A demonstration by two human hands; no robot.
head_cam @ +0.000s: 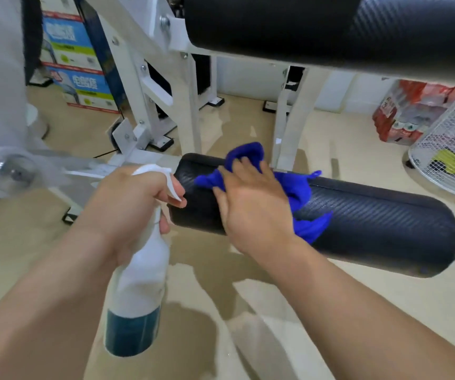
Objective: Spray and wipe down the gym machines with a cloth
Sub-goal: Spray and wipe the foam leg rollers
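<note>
Right hand (251,204) spread flat, pressing blue cloth (300,196) onto lower roller pad (371,223). Left hand (127,204) clenched around spray bottle (138,283). Risk: accidental trigger squeeze, wetting floor.

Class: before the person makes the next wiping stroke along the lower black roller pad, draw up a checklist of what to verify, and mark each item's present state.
1. Blue microfibre cloth lies on the lower black textured roller pad: ok.
2. Right hand pressed flat on the cloth: ok.
3. Left hand grips the white spray bottle with blue liquid: ok.
4. Liquid left in the bottle: ok, the bottom part is filled.
5. Pad's right end already wiped: cannot tell.
6. Nozzle direction: cannot tell, the left hand hides it.
</note>
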